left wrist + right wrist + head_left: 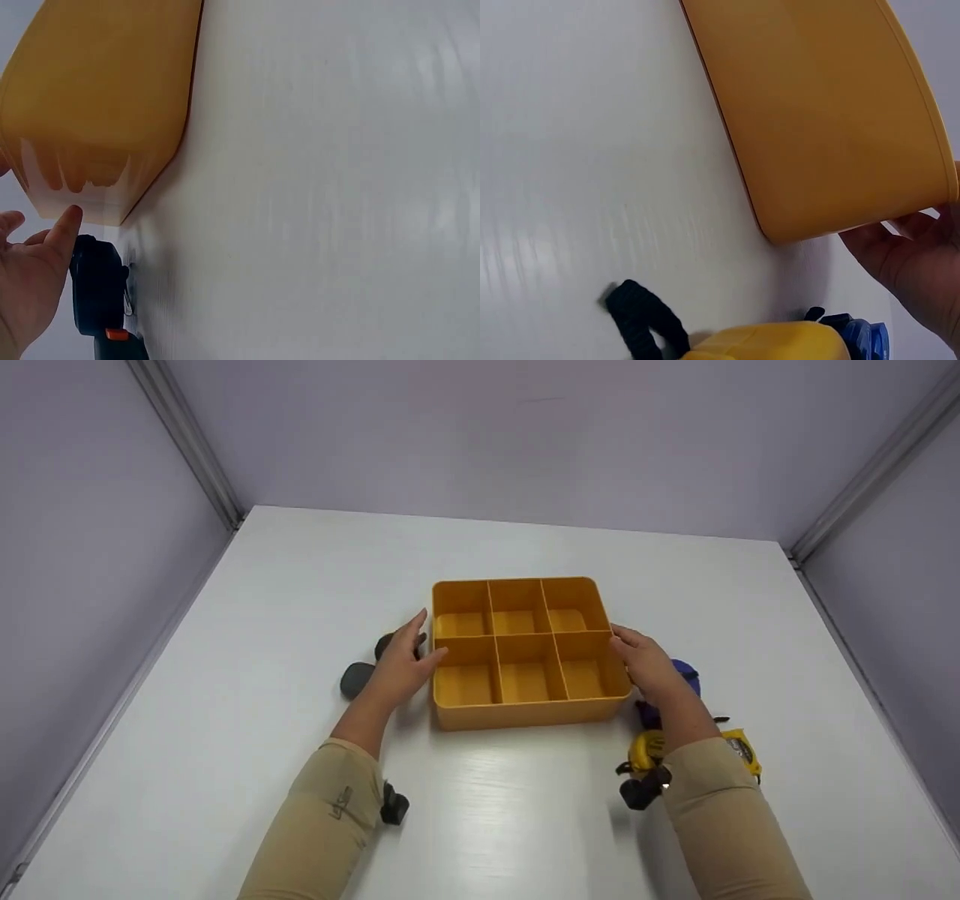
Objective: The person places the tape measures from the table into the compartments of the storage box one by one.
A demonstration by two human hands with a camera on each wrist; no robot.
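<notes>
White tabletop: we flank the six-compartment orange plastic tray at centre, left hand at nine o'clock, right hand at three, fingers straight against its walls. Uneven pushing could skew it.

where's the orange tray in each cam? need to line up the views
Head: orange tray, centre of the table, between both hands.
Left wrist: top left, a corner by the left hand.
Right wrist: top right, its wall above the right hand.
Shared landmark: white table, in all three views.
</notes>
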